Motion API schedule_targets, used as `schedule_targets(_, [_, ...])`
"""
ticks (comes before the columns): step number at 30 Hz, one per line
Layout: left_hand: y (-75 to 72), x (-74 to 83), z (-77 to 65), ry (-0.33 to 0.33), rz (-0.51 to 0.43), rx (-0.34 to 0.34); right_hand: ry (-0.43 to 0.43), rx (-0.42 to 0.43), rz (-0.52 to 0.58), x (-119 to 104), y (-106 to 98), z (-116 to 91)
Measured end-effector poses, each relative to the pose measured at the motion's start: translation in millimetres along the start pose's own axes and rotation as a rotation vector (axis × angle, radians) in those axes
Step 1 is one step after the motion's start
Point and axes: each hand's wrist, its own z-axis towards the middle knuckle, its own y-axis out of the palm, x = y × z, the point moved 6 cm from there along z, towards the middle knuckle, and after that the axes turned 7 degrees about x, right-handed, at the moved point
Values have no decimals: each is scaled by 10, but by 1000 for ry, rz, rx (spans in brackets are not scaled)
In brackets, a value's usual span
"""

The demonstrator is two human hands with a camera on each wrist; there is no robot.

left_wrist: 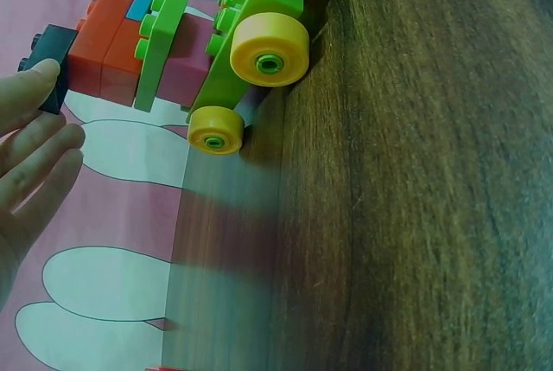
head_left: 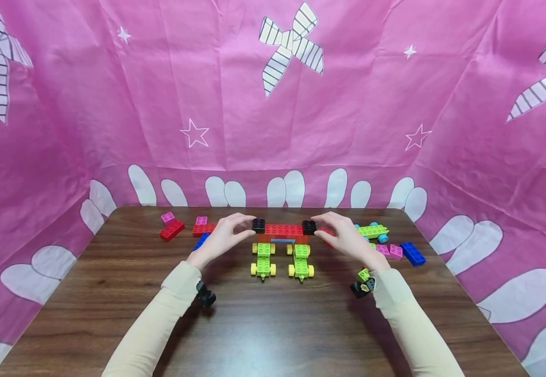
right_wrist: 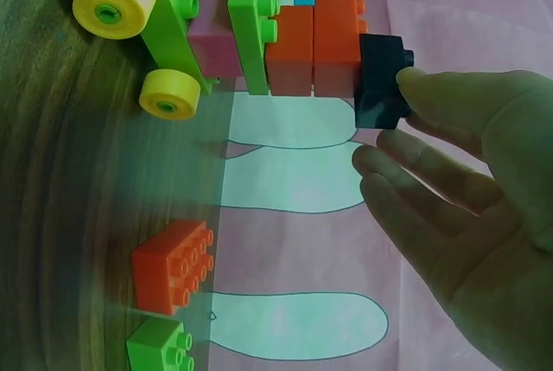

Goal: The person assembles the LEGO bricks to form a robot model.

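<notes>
In the head view my left hand [head_left: 223,235] pinches a black toy brick [head_left: 258,225] at the left end of a long red brick row [head_left: 284,230]. At the opposite end, a second black brick [head_left: 309,227] is between the thumb and fingers of my right hand [head_left: 346,238]. The red row tops a structure with a blue strip [head_left: 283,240]. Below it stand two green wheeled bases, left [head_left: 263,264] and right [head_left: 302,266], with yellow wheels. Both wrist views show green plates [left_wrist: 164,47] and pink bricks [right_wrist: 216,42] between the bases and the red bricks.
Loose red [head_left: 172,230], pink [head_left: 167,217] and blue bricks [head_left: 201,241] lie at the back left of the wooden table [head_left: 254,324]. On the right are a green wheeled base [head_left: 372,231] with blue wheels, pink bricks [head_left: 382,250] and a blue brick [head_left: 413,254].
</notes>
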Motion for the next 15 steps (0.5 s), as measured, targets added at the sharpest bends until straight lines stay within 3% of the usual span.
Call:
schedule_targets(9, [0,3,8,-8,7,-3,1,-2,-23,0,-98,-101])
schedule_targets(15, [-5,6,15,-9,2,-6,78,-40,-31,63,-173,-262])
